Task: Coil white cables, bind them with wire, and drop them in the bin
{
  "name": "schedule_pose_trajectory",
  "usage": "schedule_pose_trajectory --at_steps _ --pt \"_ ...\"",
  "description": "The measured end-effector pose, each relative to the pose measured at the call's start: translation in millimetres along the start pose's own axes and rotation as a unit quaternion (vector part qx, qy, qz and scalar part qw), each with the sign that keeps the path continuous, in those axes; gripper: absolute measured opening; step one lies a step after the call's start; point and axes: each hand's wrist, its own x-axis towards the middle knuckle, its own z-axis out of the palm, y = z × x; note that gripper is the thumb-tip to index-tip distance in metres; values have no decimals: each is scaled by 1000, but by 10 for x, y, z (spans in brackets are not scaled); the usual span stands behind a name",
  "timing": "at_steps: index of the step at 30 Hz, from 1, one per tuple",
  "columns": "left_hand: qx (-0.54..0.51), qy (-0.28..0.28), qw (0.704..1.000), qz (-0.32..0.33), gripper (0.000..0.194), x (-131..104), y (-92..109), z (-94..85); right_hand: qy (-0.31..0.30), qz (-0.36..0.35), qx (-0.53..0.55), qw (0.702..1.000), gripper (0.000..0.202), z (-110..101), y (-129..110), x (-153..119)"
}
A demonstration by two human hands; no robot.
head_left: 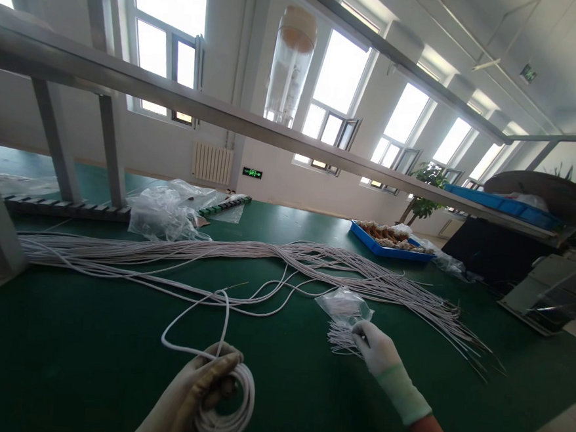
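Gloved, my left hand [208, 375] is closed around a small coil of white cable [239, 410], whose loose end loops up and away over the green tabletop. My right hand [376, 348], also gloved, has its fingertips pinched together at a pile of short white strips [341, 339]. What lies between those fingertips is too small to make out. A clear plastic bag [345, 305] with more strips in it touches the pile just behind my right hand. Behind both hands, a long bundle of white cables [246, 250] runs across the table.
A metal shelf rail [201, 110] crosses above the table and holds a clear bottle [291, 65]. Crumpled plastic [167, 213] lies at the back left. A blue tray [389, 251] of brownish parts sits at the back right, near a grey machine [549, 293].
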Motion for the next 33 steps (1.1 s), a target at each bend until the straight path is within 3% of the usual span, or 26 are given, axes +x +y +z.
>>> schedule_pose_trajectory --at_steps 4,7,11,15,23,27,33 --pt "26 -71 997 26 50 -133 90 34 -28 -109 89 990 27 65 -422 -130" --pt "35 -86 994 58 41 -178 110 60 -47 -226 134 964 24 143 -853 -226" --pt "81 -93 985 121 39 -199 83 55 -65 -312 84 944 24 279 -1292 -287" --pt "73 -95 985 123 37 -233 103 82 -43 -363 67 928 28 399 -1513 -313" --pt "119 -73 980 143 31 -281 161 90 -43 -362 155 918 21 520 -1809 -411" --pt "70 -121 984 112 32 -266 157 83 -39 -317 226 920 12 611 -1839 -433" --pt "22 -89 994 62 38 -250 143 108 -110 -231 275 927 29 445 -1933 -496"
